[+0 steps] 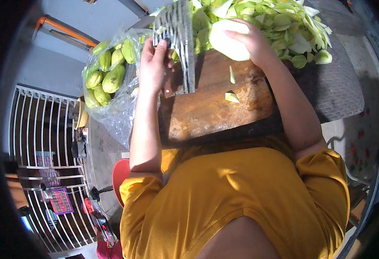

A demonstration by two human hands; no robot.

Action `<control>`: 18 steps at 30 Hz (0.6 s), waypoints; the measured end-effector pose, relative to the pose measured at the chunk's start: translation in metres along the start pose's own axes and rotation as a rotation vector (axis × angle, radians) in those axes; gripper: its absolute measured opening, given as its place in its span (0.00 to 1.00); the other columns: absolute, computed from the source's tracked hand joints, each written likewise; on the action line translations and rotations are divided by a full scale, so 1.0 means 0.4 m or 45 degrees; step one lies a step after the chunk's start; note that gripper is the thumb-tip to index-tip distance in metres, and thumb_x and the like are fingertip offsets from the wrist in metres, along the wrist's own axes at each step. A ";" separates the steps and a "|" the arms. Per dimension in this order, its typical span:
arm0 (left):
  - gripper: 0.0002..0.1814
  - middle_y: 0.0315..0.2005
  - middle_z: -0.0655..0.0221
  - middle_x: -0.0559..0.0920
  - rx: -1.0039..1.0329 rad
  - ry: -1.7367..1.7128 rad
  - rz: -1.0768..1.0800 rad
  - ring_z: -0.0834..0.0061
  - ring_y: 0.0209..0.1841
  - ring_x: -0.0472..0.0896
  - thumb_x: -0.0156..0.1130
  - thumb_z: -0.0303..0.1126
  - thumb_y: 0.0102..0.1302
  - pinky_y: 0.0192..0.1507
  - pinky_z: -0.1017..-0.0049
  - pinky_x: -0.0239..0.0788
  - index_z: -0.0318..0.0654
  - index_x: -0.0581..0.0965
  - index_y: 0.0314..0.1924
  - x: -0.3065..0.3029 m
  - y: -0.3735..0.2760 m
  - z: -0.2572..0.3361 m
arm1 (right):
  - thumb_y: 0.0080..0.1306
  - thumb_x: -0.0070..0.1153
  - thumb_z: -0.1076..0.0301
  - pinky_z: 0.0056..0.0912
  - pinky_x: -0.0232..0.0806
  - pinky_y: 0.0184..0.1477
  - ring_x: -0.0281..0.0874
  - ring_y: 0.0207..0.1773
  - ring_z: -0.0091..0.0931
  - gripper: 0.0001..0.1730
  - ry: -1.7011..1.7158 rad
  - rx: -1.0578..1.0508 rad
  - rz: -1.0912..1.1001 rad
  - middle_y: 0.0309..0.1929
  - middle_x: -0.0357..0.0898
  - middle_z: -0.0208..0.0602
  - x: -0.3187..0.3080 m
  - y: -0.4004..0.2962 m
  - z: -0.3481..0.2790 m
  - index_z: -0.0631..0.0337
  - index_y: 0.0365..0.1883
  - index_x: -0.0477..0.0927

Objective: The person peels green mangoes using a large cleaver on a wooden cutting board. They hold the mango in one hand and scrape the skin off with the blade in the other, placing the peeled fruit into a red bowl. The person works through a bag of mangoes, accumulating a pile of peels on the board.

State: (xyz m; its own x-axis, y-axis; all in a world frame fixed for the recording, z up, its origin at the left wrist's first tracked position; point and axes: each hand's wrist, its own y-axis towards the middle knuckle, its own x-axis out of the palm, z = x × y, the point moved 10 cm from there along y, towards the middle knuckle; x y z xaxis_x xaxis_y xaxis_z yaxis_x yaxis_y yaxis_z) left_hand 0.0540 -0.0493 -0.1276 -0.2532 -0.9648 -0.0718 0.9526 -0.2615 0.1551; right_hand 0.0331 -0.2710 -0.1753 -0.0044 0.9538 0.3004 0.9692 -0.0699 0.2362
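Note:
My left hand grips a long, flat slicer with a shiny striped surface and a small dark knob under the thumb. Its lower end rests at a wooden cutting board. A large, pale, overexposed piece of chayote is held in my right hand, over the far edge of the board. Two small green-edged scraps, a thin sliver and a wedge, lie on the wood. Behind both hands spreads a heap of pale green slices.
On the left, a clear plastic bag holds several whole chayotes. The grey textured tabletop extends to the right. A red chair stands by my left elbow, and a white barred grille is farther left.

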 end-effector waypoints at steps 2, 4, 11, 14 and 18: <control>0.11 0.23 0.73 0.71 -0.115 -0.016 0.035 0.82 0.19 0.68 0.50 0.37 0.70 0.20 0.80 0.64 0.40 0.66 0.47 -0.051 0.029 -0.053 | 0.60 0.59 0.58 0.29 0.72 0.43 0.78 0.41 0.25 0.24 0.331 0.108 0.150 0.42 0.78 0.37 -0.021 -0.004 0.011 0.64 0.50 0.74; 0.09 0.23 0.72 0.72 -0.168 -0.026 0.054 0.81 0.19 0.68 0.49 0.36 0.71 0.21 0.79 0.64 0.39 0.66 0.44 -0.073 0.051 -0.104 | 0.60 0.60 0.59 0.28 0.72 0.39 0.79 0.38 0.25 0.23 0.319 0.111 0.269 0.40 0.79 0.37 -0.037 -0.002 0.022 0.66 0.48 0.75; 0.30 0.42 0.54 0.77 0.275 0.857 0.304 0.60 0.45 0.76 0.60 0.38 0.63 0.49 0.65 0.67 0.31 0.62 0.60 -0.105 0.087 -0.073 | 0.54 0.65 0.67 0.27 0.72 0.41 0.79 0.40 0.26 0.24 0.281 0.008 0.325 0.40 0.79 0.39 -0.049 0.008 0.060 0.69 0.47 0.75; 0.31 0.52 0.48 0.71 0.627 1.092 0.287 0.55 0.58 0.68 0.62 0.37 0.60 0.60 0.64 0.58 0.31 0.63 0.60 -0.007 0.051 0.005 | 0.56 0.64 0.65 0.27 0.71 0.41 0.78 0.40 0.25 0.22 0.299 -0.061 0.447 0.41 0.79 0.39 -0.078 -0.003 0.056 0.66 0.47 0.76; 0.35 0.55 0.57 0.70 0.461 0.641 -0.161 0.65 0.58 0.68 0.64 0.38 0.60 0.59 0.67 0.60 0.35 0.59 0.62 0.142 0.002 -0.007 | 0.57 0.62 0.65 0.28 0.70 0.45 0.78 0.42 0.27 0.20 -0.321 -0.387 0.424 0.43 0.79 0.35 -0.029 -0.040 -0.087 0.61 0.47 0.77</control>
State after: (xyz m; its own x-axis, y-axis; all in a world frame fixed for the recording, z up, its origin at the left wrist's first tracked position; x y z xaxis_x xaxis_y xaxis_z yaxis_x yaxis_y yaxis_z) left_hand 0.0409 -0.1043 -0.1341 -0.1656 -0.8171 -0.5522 0.7808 -0.4507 0.4328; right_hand 0.0090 -0.2912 -0.1504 0.3880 0.9036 0.1818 0.7925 -0.4277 0.4347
